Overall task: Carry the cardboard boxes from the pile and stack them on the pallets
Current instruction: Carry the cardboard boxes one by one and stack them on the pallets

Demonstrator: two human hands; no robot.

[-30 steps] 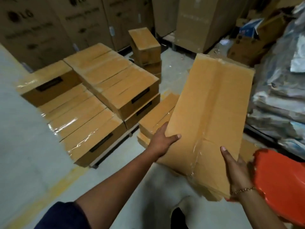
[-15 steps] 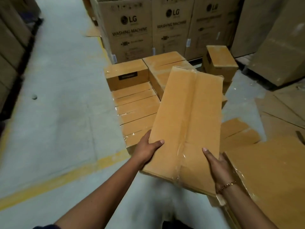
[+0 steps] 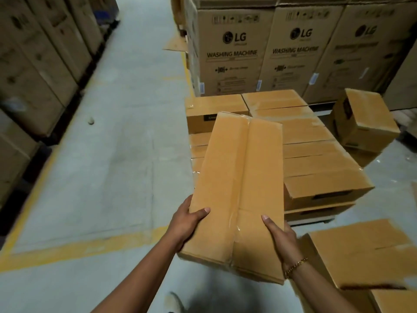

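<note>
I hold a long flat cardboard box (image 3: 239, 177) in front of me, its taped seam running away from me. My left hand (image 3: 185, 224) grips its near left edge and my right hand (image 3: 278, 233) grips its near right edge, thumbs on top. Beyond and under the box's far end lies the stack of similar flat boxes (image 3: 316, 154) on a low pallet (image 3: 311, 220); one box (image 3: 216, 114) sits raised at the stack's far left. More pile boxes (image 3: 365, 251) lie on the floor at my right.
Tall washing machine cartons (image 3: 232, 53) stand behind the stack. A smaller cube box (image 3: 365, 123) rests tilted at the right. Large cartons (image 3: 33, 71) line the left side of the concrete aisle (image 3: 126, 136). A yellow floor line (image 3: 79, 247) crosses near my feet.
My view has swung left from the pile toward the pallet stack. The box stays in both hands and now points at the stack, closer to it.
</note>
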